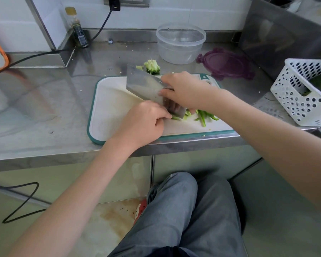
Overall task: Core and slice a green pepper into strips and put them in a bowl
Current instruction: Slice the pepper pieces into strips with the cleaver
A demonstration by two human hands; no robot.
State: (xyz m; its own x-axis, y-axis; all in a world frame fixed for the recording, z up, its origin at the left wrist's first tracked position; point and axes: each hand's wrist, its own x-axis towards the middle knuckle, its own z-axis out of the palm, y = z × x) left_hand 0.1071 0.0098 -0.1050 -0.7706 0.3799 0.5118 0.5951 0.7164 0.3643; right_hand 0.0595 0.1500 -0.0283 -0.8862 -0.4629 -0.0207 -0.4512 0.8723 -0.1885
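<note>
We grip the cleaver (148,86) in our right hand (183,89), while our left hand (145,121), fingers curled, pins the last pepper piece (175,117) on the near-right board (111,108). Keep those knuckles against the blade, and cuts even beside the strips (204,115); the bowl (180,43) waits far behind.

The cutting board (107,101) lies on the counter (44,101) at its front edge. On its right part lie pepper strips (205,115). Behind the board lies the pepper core (152,66), and behind that the bowl (181,43). Right of the bowl lies a lid (224,64), further right a basket (302,93).
</note>
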